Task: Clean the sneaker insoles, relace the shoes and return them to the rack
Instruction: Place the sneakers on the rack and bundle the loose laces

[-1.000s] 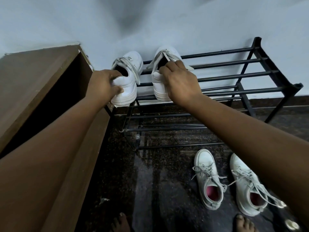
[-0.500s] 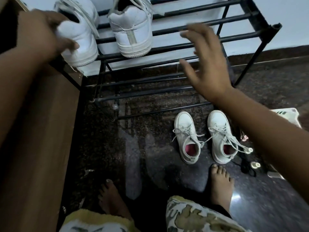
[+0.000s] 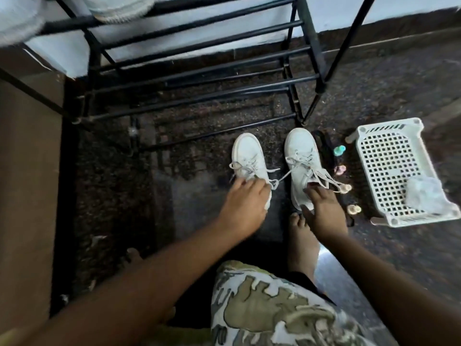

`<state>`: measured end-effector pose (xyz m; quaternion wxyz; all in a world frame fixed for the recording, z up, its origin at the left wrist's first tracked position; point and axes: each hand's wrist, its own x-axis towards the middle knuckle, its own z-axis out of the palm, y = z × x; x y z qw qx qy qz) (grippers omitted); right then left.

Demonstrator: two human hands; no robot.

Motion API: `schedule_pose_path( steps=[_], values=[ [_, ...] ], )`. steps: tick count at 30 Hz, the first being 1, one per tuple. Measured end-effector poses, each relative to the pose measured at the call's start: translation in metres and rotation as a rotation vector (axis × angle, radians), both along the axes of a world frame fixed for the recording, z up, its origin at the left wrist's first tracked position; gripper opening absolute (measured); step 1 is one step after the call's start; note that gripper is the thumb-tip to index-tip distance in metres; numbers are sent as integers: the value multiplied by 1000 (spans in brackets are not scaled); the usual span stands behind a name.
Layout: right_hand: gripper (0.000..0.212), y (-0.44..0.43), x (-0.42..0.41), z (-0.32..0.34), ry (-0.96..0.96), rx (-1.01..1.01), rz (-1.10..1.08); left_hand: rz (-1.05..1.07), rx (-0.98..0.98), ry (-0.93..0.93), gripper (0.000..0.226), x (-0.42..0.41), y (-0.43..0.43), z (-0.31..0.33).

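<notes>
Two white laced sneakers stand side by side on the dark floor in front of the black rack (image 3: pixel 199 53), toes toward it. My left hand (image 3: pixel 245 206) curls over the heel collar of the left sneaker (image 3: pixel 248 158). My right hand (image 3: pixel 323 209) has its fingers in the opening of the right sneaker (image 3: pixel 300 156) and its thumb against the heel. Both sneakers' laces lie loose and spread sideways. The soles of another white pair (image 3: pixel 122 6) show blurred on the rack's top shelf at upper left.
A white perforated plastic basket (image 3: pixel 389 171) lies on the floor to the right. Small coloured items (image 3: pixel 339 149) and a black object (image 3: pixel 324 148) lie between it and the right sneaker. A brown wooden cabinet (image 3: pixel 27 171) stands along the left. My bare foot (image 3: pixel 301 243) is just behind the right sneaker.
Both hands left the pair on the rack's top shelf and came down to the pair on the floor. The view tipped downward.
</notes>
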<state>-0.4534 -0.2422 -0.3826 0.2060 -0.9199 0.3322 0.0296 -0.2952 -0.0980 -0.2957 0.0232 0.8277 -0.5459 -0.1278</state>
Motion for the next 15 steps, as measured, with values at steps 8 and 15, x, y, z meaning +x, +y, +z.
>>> schedule_pose_path(
  steps=[8, 15],
  values=[
    [45, 0, 7, -14, 108, -74, -106, 227, 145, 4, 43, -49, -24, -84],
    [25, -11, 1, -21, 86, -197, 35, 292, 214, -34, 35, -35, -24, -99]
  ],
)
